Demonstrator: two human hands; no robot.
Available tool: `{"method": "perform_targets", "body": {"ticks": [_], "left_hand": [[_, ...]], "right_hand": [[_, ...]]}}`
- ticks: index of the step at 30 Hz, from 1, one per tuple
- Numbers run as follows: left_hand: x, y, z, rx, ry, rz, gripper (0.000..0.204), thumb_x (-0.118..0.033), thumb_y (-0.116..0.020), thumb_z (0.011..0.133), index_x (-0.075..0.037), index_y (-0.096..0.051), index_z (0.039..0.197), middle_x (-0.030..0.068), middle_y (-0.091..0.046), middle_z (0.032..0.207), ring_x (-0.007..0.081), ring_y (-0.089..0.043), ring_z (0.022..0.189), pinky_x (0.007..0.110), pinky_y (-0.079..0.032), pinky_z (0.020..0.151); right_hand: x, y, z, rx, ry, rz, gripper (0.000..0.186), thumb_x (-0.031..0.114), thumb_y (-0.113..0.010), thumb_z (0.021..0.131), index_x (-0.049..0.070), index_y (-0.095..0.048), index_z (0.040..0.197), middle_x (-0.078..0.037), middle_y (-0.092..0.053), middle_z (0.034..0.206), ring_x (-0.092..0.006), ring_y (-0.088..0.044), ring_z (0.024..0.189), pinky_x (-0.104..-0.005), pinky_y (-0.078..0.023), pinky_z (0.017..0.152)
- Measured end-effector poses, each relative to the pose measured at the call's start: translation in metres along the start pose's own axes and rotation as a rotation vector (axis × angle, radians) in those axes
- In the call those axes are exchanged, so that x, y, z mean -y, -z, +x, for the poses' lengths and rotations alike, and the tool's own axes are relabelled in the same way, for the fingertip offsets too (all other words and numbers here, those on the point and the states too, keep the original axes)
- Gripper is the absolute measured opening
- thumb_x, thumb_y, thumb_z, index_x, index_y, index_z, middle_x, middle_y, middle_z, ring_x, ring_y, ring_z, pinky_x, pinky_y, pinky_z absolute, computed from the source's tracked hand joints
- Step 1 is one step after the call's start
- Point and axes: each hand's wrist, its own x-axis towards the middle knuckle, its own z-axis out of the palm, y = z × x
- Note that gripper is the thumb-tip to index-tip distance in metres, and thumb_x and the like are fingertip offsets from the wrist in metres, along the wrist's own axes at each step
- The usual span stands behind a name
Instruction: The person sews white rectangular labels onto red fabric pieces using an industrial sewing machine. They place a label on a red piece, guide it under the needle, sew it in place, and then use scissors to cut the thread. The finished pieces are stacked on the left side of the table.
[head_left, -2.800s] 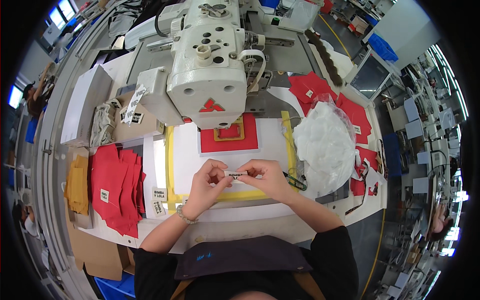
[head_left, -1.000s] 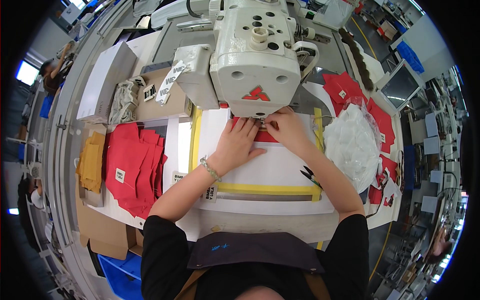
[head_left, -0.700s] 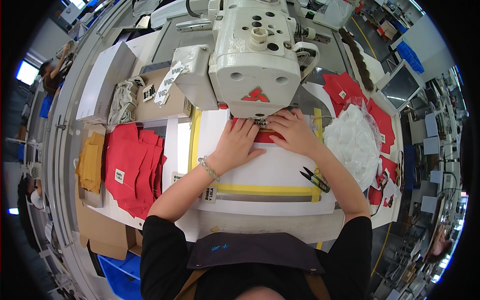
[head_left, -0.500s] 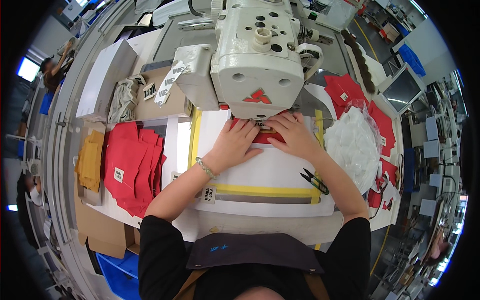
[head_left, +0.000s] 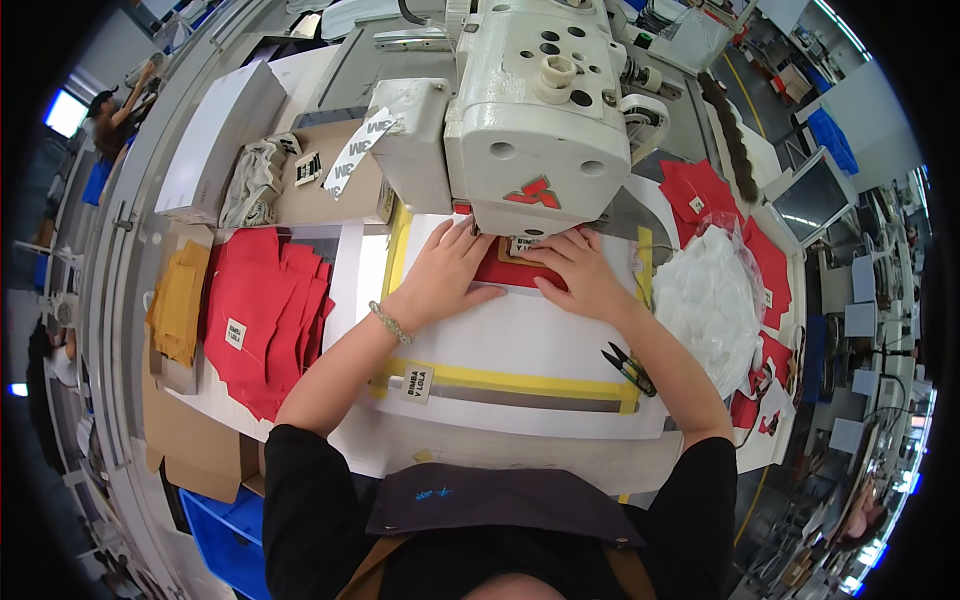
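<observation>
A red fabric piece (head_left: 507,274) lies under the head of a white industrial sewing machine (head_left: 540,130), with a small cream label (head_left: 522,246) on a tan patch at its middle. My left hand (head_left: 438,277) rests palm down at the fabric's left side, fingers stretched toward the machine and thumb pointing right. Flat on the fabric's right side is my right hand (head_left: 583,275), its fingertips beside the label. The machine head hides the fabric's far edge and the needle area. Beneath both hands spreads a white sheet (head_left: 500,335) bordered by yellow tape.
Black thread snips (head_left: 630,370) lie near my right forearm. Red pieces (head_left: 262,330) are stacked at left, beside yellow pieces (head_left: 180,305) in a box. A bag of white pieces (head_left: 706,295) sits at right. A loose label (head_left: 417,383) lies on the front tape.
My left hand has shifted left, widening the gap between the hands, so more of the red fabric and label shows. My right hand stays on the fabric. The whole view has shifted slightly.
</observation>
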Motion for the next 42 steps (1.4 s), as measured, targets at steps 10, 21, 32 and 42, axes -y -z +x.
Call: {"method": "perform_targets", "body": {"ticks": [10,21,32,42], "left_hand": [[0.0,-0.002,0.004,0.027,0.001,0.061,0.082,-0.061,-0.06,0.082,0.005,-0.051,0.129,0.0159,-0.052,0.133,0.0314,-0.04,0.13,0.047,-0.024,0.115],[0.0,-0.007,0.004,-0.006,0.002,0.08,0.08,-0.061,-0.061,0.081,0.002,-0.054,0.128,0.0141,-0.054,0.131,0.0319,-0.04,0.13,0.048,-0.026,0.114],[-0.005,-0.011,0.006,-0.078,-0.018,0.085,0.079,-0.061,-0.062,0.08,0.005,-0.056,0.123,0.0152,-0.055,0.127,0.0341,-0.041,0.128,0.048,-0.029,0.112],[-0.007,-0.011,0.01,-0.018,-0.013,0.09,0.082,-0.062,-0.061,0.08,0.007,-0.057,0.123,0.0162,-0.054,0.129,0.0343,-0.043,0.127,0.048,-0.032,0.11]], "right_hand": [[0.01,-0.005,0.009,0.013,-0.07,0.068,0.034,0.018,-0.067,0.079,0.014,-0.065,0.113,-0.006,-0.056,0.115,-0.0236,-0.048,0.114,-0.0411,-0.03,0.094],[0.014,-0.003,0.011,0.062,-0.123,0.111,0.039,0.01,-0.062,0.08,0.014,-0.065,0.118,-0.006,-0.061,0.116,-0.0245,-0.05,0.117,-0.0417,-0.025,0.105],[-0.005,0.01,-0.003,0.077,0.038,-0.061,0.043,0.01,-0.062,0.078,0.013,-0.063,0.12,-0.003,-0.061,0.124,-0.019,-0.055,0.114,-0.0434,-0.035,0.095],[-0.011,0.012,0.0,0.167,0.015,-0.032,0.048,0.014,-0.063,0.077,0.016,-0.06,0.125,-0.003,-0.06,0.126,-0.0197,-0.052,0.119,-0.0463,-0.036,0.097]]}}
